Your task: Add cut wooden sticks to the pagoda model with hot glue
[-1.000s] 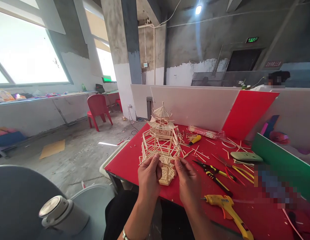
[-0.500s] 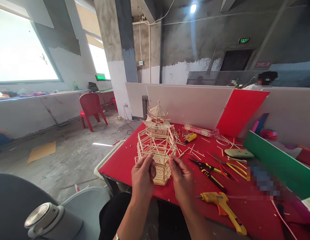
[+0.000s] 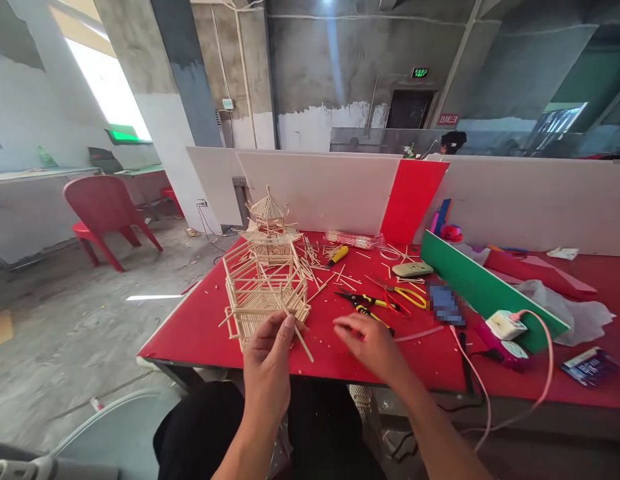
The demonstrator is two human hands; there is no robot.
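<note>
My left hand (image 3: 268, 347) pinches a thin wooden stick (image 3: 304, 345) between thumb and fingers, slanting down to the right. Just behind it stands a frame of wooden sticks (image 3: 265, 267), many-sided and open on top, its near part overlapped by the hand. At the back rises a pagoda-like stick tower (image 3: 269, 212) with a pointed roof. To the right, my right hand (image 3: 367, 341) is over the red tabletop with fingers stretched out and nothing visible in them. Black-and-yellow pliers (image 3: 370, 301) lie just beyond it. The yellow glue gun does not show now.
Loose sticks (image 3: 343, 275), a yellow-handled knife (image 3: 339, 256), yellow-handled cutters (image 3: 411, 296) and a phone (image 3: 446, 305) lie on the red table (image 3: 190, 327). A green board (image 3: 490, 287) stands at the right beside a power strip (image 3: 505, 347) with cables. White panels (image 3: 320, 190) line the back.
The view has turned right. My right hand has left the stick frame and moved right, its fingers opening. My left hand stays by the frame, the stick now plainly visible in it.
</note>
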